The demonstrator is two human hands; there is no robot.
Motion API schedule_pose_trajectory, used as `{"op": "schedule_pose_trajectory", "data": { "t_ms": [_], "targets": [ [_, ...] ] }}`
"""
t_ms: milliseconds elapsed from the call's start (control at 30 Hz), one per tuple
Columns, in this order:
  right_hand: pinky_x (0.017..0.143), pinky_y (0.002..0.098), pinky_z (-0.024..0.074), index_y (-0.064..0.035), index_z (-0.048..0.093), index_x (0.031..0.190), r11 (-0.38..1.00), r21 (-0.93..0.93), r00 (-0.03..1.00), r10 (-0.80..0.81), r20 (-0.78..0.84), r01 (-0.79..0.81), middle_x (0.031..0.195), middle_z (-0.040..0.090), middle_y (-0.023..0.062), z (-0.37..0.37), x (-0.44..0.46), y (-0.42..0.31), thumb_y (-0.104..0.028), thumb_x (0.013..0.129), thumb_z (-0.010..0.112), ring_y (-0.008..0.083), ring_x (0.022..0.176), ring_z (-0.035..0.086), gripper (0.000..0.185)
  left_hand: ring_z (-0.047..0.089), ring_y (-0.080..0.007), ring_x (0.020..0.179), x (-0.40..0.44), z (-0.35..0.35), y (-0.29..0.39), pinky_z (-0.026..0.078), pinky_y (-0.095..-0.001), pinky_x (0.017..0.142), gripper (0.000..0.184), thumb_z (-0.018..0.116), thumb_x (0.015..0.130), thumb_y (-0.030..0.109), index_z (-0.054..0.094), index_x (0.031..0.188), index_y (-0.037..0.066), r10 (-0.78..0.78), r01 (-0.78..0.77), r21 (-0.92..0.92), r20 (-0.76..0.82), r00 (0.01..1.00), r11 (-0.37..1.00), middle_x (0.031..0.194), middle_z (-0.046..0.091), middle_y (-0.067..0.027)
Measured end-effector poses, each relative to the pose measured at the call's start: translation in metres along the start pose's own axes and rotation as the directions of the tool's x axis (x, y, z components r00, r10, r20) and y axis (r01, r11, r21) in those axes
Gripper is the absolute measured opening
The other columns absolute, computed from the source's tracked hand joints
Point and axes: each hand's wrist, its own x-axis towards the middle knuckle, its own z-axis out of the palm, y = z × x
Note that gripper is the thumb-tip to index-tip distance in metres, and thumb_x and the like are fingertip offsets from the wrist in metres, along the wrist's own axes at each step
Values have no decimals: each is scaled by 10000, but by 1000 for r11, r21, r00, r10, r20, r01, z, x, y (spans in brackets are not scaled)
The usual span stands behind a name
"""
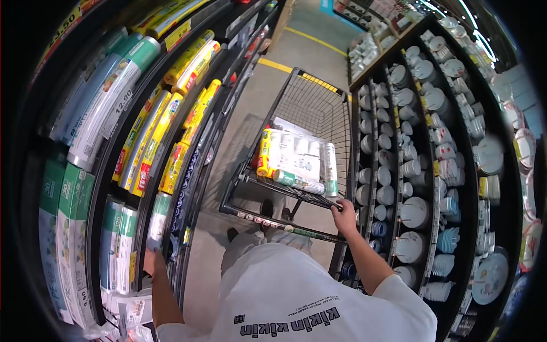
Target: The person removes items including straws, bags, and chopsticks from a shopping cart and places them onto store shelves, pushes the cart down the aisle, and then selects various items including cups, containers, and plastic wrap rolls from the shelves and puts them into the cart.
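Observation:
My left hand (151,261) reaches into the shelf on the left, at the lower end of a green and white roll (160,219); its fingers are largely hidden. On the right, my right hand (343,216) is at the near corner of a shopping cart (285,224), its fingers bent over the black frame. Inside the cart lie a white pack (296,154), a yellow roll (265,153) on its left, a green-ended roll (299,181) along the front and another roll (330,170) upright in view on the right.
Left shelving (102,228) holds boxed and wrapped rolls in yellow, green and white. Right shelving (393,228) carries stacked bowls, cups and plates, close beside the cart. A yellow line (276,65) crosses the grey floor (250,91) ahead.

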Motion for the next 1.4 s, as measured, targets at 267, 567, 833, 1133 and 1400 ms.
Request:
{"op": "schedule_pose_trajectory", "data": {
  "t_ms": [267,567,833,1133,1400],
  "targets": [
    [1001,441,448,-12,651,1061,975,-143,982,-181,-58,171,1163,616,191,1,-27,1,-153,746,772,386,1138,566,366,690,-383,752,25,10,-38,530,-519,673,329,564,938,356,738,909,78,101,-81,98,-220,970,992,820,716,-162],
    [975,441,456,-33,660,1077,972,-205,992,-123,-17,117,1126,642,167,1,-24,-10,-208,770,745,373,1098,579,363,673,-417,868,36,0,-46,513,-529,787,335,597,933,360,717,983,51,62,-56,43,-184,981,998,936,700,-210],
    [966,456,444,-23,635,1068,970,-207,992,-130,1,127,1093,633,172,5,-20,-4,-168,757,766,381,1093,565,367,643,-461,985,-10,-34,-15,487,-544,899,439,666,907,387,668,1134,11,127,-146,-107,-161,979,984,1060,672,-262],
    [951,450,460,-26,636,1065,985,-79,988,-155,4,155,1090,636,159,2,-19,-9,-154,751,761,371,1076,587,362,579,-407,1064,-125,-58,71,484,-469,906,567,786,811,327,593,1217,-18,285,-296,-485,-98,953,823,1151,584,-218],
    [1013,406,447,-19,508,1316,752,654,988,-147,52,78,1306,534,164,-15,-13,-98,-186,746,825,298,1235,519,673,592,-405,989,-162,-168,200,490,-455,867,440,767,796,230,624,1133,-14,678,-574,-606,-76,731,550,1061,598,-213]
  ]
}}
